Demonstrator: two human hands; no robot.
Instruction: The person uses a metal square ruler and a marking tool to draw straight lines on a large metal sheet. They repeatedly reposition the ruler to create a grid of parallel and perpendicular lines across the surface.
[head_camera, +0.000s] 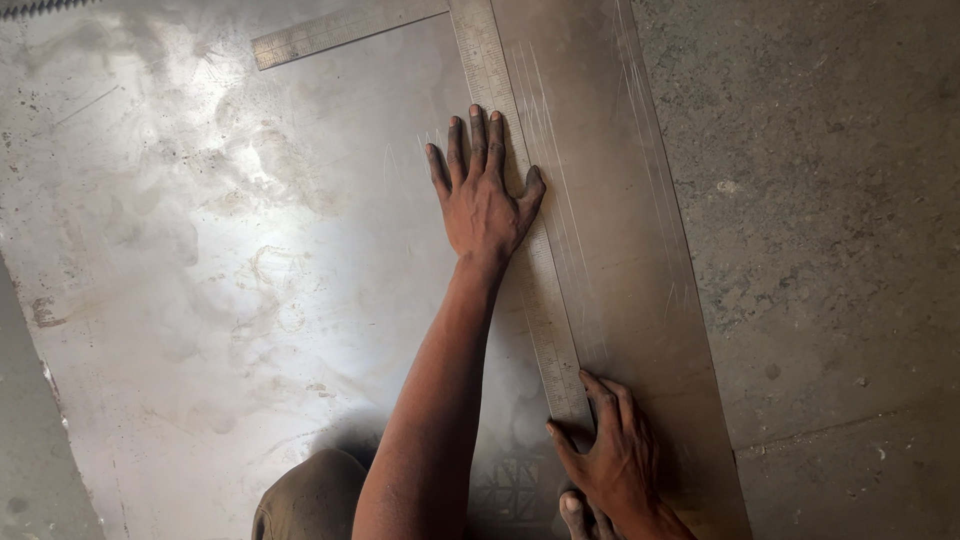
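A large dull metal sheet (250, 280) lies flat on the floor. On it rests a steel L-shaped square (545, 310): its long arm runs down the sheet and its short arm (340, 30) branches left at the top. My left hand (483, 195) is pressed flat on the sheet, fingers spread, with the thumb lying on the long arm. My right hand (612, 455) sits at the lower end of that arm, thumb and forefinger bracketing its tip. Fine scratch lines (560, 150) run on the sheet right of the square.
Rough concrete floor (830, 230) borders the sheet on the right and at the lower left corner. My knee (310, 495) and a toe (572, 505) show at the bottom edge, over the sheet.
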